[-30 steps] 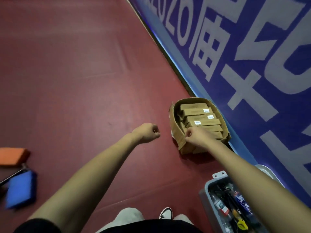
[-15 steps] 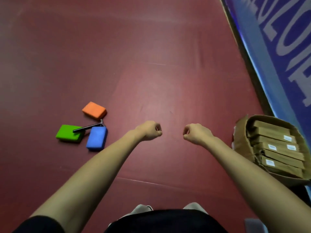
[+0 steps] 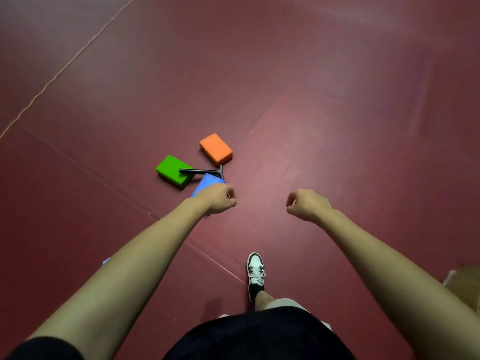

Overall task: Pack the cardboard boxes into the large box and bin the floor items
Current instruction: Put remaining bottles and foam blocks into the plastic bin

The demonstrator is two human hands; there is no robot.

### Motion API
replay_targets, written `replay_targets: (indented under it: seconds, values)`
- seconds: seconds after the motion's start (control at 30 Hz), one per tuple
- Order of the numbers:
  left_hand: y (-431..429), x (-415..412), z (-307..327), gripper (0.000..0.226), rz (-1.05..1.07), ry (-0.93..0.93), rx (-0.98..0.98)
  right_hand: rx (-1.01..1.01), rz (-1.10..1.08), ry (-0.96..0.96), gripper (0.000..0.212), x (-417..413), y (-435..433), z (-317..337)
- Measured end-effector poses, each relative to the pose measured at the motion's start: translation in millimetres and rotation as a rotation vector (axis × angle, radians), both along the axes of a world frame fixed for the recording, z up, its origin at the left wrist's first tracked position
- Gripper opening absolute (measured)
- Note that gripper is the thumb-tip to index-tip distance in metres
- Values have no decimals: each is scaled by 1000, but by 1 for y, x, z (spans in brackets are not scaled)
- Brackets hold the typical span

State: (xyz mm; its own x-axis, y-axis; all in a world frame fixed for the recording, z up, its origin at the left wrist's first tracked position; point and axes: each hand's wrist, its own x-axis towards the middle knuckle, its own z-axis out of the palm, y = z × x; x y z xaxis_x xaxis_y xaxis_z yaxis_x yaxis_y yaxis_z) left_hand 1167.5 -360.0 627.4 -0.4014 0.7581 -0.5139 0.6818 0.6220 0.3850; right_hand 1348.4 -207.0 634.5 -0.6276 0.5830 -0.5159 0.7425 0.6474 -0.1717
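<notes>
On the dark red floor lie an orange block point(image 3: 216, 148), a green block point(image 3: 173, 171) and a blue block point(image 3: 206, 183), with a thin black tool point(image 3: 201, 171) resting across the green and blue ones. My left hand point(image 3: 218, 198) is curled into a fist just above the blue block and hides most of it. My right hand point(image 3: 306, 204) is also curled, out over bare floor to the right, holding nothing. A blurred corner of the large cardboard box point(image 3: 465, 281) shows at the right edge.
My shoe point(image 3: 255, 272) is planted on the floor below the hands. A pale seam line point(image 3: 59, 71) runs diagonally across the upper left floor. A small blue scrap point(image 3: 106, 261) peeks out beside my left forearm.
My view has swung left, away from the packed cardboard box and blue wall. The coloured blocks now lie centre frame, close under my left hand. Both fists stayed curled.
</notes>
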Motion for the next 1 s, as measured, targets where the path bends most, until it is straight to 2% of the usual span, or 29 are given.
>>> replay_targets:
  seconds: [0.27,0.57,0.8,1.0]
  values:
    - [19,-111,-20,17,263,-45,-41,-37,108,-26,30,-128,72,-31]
    - [-20,-221,-57,14,683,-127,26,-58,243,-92,28,-269,97,-78]
    - [-62,-289,-129,8,981,-153,5,-87,291,-87,28,-384,89,-141]
    - [-111,-290,-208,14,1314,-232,-103,-166,392,-97,31,-466,59,-212]
